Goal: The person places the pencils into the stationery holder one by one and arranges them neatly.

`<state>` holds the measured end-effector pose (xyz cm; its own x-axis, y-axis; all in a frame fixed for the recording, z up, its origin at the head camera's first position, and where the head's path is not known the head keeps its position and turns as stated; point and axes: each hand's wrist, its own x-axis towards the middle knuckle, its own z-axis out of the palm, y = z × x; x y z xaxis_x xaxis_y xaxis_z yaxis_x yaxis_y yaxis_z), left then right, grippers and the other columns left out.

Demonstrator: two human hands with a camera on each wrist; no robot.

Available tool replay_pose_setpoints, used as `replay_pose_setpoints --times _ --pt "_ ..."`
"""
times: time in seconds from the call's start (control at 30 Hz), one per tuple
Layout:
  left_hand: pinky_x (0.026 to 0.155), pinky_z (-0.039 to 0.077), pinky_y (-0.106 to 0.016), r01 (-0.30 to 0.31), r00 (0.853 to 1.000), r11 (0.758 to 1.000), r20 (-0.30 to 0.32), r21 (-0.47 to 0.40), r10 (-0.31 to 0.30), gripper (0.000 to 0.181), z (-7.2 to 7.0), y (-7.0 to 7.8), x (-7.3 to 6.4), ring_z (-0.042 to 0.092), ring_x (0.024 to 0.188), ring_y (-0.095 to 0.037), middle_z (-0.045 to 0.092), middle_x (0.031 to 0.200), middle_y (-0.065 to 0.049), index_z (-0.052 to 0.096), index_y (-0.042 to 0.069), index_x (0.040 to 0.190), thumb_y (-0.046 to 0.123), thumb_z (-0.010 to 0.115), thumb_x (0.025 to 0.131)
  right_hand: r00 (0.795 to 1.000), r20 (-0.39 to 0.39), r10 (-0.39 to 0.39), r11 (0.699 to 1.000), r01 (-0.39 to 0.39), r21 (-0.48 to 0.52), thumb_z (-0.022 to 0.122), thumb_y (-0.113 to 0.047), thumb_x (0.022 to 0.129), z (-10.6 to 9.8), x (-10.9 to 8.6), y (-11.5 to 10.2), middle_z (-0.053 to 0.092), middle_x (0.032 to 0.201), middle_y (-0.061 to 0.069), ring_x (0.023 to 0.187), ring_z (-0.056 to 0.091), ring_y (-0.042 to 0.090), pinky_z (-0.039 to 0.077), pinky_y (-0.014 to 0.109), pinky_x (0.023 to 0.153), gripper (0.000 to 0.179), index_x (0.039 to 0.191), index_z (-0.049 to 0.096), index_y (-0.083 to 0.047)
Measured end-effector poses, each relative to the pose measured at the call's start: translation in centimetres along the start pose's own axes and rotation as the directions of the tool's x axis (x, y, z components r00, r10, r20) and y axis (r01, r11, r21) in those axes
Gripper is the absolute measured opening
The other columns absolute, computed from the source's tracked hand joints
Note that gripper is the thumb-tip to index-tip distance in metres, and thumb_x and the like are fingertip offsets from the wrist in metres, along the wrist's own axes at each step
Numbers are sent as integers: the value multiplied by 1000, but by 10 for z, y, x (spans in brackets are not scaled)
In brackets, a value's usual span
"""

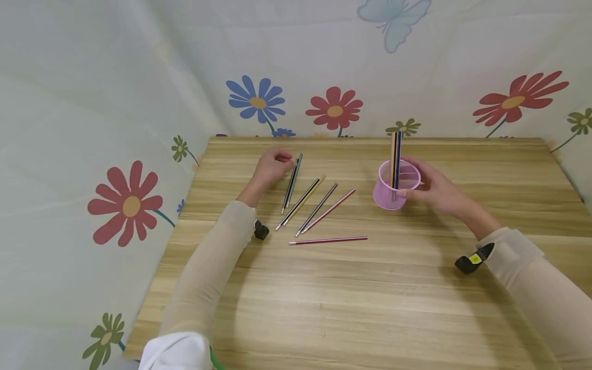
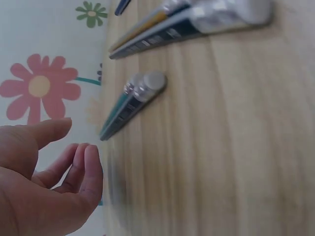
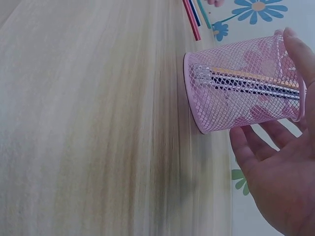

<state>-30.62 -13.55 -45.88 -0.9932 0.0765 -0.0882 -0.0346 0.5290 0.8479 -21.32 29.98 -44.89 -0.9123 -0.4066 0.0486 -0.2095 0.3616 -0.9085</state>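
Observation:
A pink mesh pencil cup [image 1: 385,198] stands upright on the table, with several pencils [image 1: 395,159] leaning inside it. My right hand [image 1: 437,189] holds the cup from its right side; the right wrist view shows the thumb at the rim of the mesh cup [image 3: 236,98] and the fingers along its side. Near the table's back edge, my left hand [image 1: 273,168] hovers beside a pair of pencils [image 1: 291,186], one green and one dark. The left wrist view shows nothing between that hand's [image 2: 59,182] thumb and bent fingers, just short of the pair's tips.
Black-and-yellow pencils [image 1: 302,200], a dark pencil [image 1: 319,206] and a red pencil [image 1: 330,209] lie slanted on the wooden table [image 1: 324,298]. Another red pencil [image 1: 328,240] lies crosswise nearer the front. A flower-printed curtain [image 1: 296,56] hangs behind the table.

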Motion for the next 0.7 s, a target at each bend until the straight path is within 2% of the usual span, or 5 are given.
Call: replay_pose_setpoints --times 0.2,0.3,0.37,0.53,0.7 --pt "88 52 -38 14 999 999 -30 46 -13 27 -2 -11 1 63 102 -27 68 113 -13 69 2 121 16 76 99 1000 -3 18 1000 -18 4 77 -7 98 1 -1 -1 53 151 14 133 56 25 52 32 107 78 163 36 -16" --pt "88 53 -37 18 999 998 -31 68 -16 27 -4 -13 0 63 102 -27 69 113 -13 68 2 120 15 76 99 1000 -4 23 1000 -23 15 77 -7 98 3 -1 -2 52 152 15 134 55 28 51 31 107 79 164 34 -16" --pt "89 53 -37 25 999 996 -24 81 -23 28 -5 -12 -1 64 102 -27 69 114 -14 68 1 121 15 76 99 1000 -3 29 999 -29 15 77 -8 98 3 -1 -3 51 153 17 137 53 34 51 31 108 82 165 31 -16" --pt "93 54 -38 44 999 992 16 122 -46 29 -6 -9 -2 63 106 -28 68 118 -15 66 1 125 15 74 100 999 -2 54 998 -54 14 75 -11 100 1 -3 -6 45 160 23 145 44 42 45 19 106 84 168 24 -15" --pt "97 53 -39 53 997 985 38 167 -60 29 -6 -6 -4 62 110 -28 67 121 -15 65 -1 126 13 72 101 999 9 47 998 -47 50 73 -8 101 1 -5 -9 43 161 21 147 42 43 43 16 104 78 166 30 -13"
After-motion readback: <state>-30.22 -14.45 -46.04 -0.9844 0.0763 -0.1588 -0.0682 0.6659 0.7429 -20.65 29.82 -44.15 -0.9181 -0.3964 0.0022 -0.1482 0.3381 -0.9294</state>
